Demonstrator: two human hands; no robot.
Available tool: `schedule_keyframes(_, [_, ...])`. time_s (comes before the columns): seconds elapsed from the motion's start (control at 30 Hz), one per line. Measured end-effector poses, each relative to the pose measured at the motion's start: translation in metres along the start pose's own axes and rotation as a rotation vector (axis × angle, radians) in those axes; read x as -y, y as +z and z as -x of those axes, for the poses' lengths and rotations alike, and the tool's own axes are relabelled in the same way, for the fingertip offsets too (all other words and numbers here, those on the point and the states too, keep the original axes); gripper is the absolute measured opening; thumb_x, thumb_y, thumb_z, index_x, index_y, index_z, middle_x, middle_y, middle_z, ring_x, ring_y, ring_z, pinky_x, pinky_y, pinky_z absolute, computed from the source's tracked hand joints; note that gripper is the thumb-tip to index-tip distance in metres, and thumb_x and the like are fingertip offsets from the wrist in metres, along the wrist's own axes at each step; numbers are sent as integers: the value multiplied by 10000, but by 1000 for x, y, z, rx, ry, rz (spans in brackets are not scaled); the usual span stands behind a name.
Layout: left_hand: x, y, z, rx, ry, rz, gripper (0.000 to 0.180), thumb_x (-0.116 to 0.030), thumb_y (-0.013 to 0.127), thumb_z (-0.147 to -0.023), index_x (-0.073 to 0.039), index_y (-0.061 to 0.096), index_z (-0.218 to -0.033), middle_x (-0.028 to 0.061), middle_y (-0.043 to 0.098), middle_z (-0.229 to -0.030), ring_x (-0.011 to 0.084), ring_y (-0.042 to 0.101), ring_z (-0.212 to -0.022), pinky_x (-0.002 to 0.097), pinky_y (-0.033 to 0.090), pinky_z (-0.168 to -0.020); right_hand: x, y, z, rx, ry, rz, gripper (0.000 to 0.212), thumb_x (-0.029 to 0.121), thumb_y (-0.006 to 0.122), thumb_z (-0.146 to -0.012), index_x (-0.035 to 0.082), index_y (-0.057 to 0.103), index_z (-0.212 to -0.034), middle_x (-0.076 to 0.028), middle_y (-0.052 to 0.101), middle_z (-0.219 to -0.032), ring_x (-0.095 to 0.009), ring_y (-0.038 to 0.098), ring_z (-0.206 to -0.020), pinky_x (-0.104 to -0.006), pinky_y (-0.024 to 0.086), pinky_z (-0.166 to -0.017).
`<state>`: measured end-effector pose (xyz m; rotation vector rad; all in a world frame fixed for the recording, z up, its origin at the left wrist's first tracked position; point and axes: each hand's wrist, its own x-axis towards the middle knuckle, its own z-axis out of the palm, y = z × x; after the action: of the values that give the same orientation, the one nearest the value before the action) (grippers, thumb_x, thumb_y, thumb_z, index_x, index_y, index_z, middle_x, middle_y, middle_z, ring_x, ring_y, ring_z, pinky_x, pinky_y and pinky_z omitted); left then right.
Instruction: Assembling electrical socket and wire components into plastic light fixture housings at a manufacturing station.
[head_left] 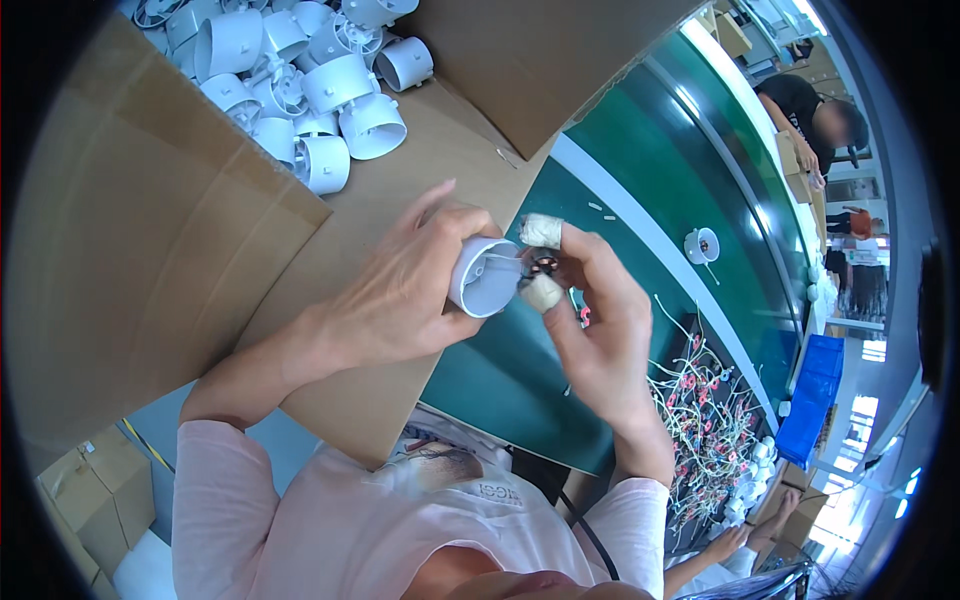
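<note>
My left hand [425, 270] is wrapped round a white plastic cup-shaped housing [487, 280], its open end turned to the right. Thin white wires run out of that opening. Between thumb and forefinger, both wrapped in pale tape, my right hand [600, 310] pinches a small dark motor with copper windings [541, 265], just outside the housing's mouth. The tape and fingers cover part of the motor. Several similar white housings [338, 82] lie heaped in the open cardboard box at the upper left.
The cardboard box's flaps [140, 230] spread beside my left arm. A green conveyor belt [700, 130] carries another white housing [702, 245]. To the right sit a pile of wired parts [705, 420] and a blue bin [812, 400]. Co-workers' arms show at far right and lower right.
</note>
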<state>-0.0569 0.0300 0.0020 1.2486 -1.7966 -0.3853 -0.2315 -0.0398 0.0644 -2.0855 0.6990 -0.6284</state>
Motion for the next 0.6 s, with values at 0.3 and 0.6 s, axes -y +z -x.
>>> schedule_keyframes(0.3, [-10, -9, -2, -34, -146, 133, 628, -46, 706, -677, -41, 383, -1215, 144, 511, -1134, 350, 527, -1033, 452, 395, -917, -6, 8, -1, -88, -388, 444, 387, -122, 591, -676, -12, 540, -1044, -154, 584, -906, -271, 574, -736, -341, 455, -616])
schedule_keyframes(0.6, [-12, -8, -5, -68, -57, 53, 595, -26, 706, -690, -61, 467, -1234, 141, 508, -1177, 309, 549, -1041, 375, 493, -800, -5, 16, 1, -76, -280, 401, 348, -100, 619, -654, -8, 549, -982, -126, 552, -857, -282, 545, -709, -343, 428, -638])
